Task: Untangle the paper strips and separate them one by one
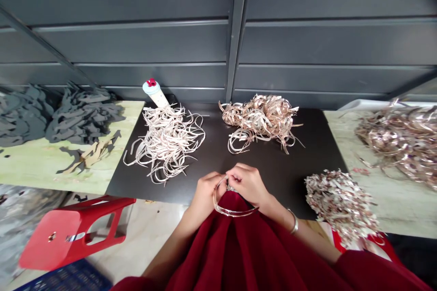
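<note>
My left hand (pixel 209 191) and my right hand (pixel 246 183) meet at the front edge of the dark table. Both are closed on a thin, shiny strip (pixel 235 213), which curves in a loop below the fingers over the dark red clothing. Fingertips of the two hands pinch close together; the exact hold is partly hidden. On the table beyond my left hand lies a loose heap of pale strips (pixel 167 136). Past my right hand is a tangled heap of metallic rose-gold strips (pixel 266 116).
A lidded tumbler (pixel 157 93) stands behind the pale heap. Grey cut pieces (pixel 82 113) are piled at left. Small bunched pieces (pixel 341 200) sit by the right edge, with more shiny strips (pixel 406 141) beyond. A red stool (pixel 68 234) stands lower left; a grey panelled wall (pixel 153 45) closes the back.
</note>
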{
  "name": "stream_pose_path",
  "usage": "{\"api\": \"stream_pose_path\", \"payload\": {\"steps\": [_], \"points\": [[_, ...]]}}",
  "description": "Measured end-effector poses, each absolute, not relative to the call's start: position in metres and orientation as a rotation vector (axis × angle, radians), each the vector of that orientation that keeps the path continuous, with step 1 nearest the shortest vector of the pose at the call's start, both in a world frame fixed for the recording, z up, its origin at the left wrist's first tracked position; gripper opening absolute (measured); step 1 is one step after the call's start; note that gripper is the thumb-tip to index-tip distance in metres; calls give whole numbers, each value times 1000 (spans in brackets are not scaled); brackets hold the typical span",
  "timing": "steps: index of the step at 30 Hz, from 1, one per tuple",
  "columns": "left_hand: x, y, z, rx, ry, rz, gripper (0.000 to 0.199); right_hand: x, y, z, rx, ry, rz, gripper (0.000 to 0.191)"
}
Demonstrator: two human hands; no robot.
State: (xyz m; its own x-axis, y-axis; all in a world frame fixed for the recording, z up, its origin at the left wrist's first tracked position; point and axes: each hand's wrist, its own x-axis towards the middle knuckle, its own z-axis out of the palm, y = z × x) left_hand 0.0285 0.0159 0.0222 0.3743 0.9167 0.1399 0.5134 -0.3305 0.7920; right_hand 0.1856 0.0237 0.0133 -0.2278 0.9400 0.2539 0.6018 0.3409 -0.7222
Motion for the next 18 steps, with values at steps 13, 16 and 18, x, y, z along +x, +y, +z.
{"api": "stream_pose_path", "payload": {"steps": [13, 16, 18], "points": [[37, 14, 33, 1958, 1332, 848, 32, 191, 15, 14, -1302, -2042, 436, 27], [38, 12, 30, 1998, 1347, 807, 28, 187, 18, 13, -1365, -2172, 261, 30], [39, 11, 29, 2009, 1359, 779, 27, 184, 21, 14, -1386, -2224, 165, 28]]}}
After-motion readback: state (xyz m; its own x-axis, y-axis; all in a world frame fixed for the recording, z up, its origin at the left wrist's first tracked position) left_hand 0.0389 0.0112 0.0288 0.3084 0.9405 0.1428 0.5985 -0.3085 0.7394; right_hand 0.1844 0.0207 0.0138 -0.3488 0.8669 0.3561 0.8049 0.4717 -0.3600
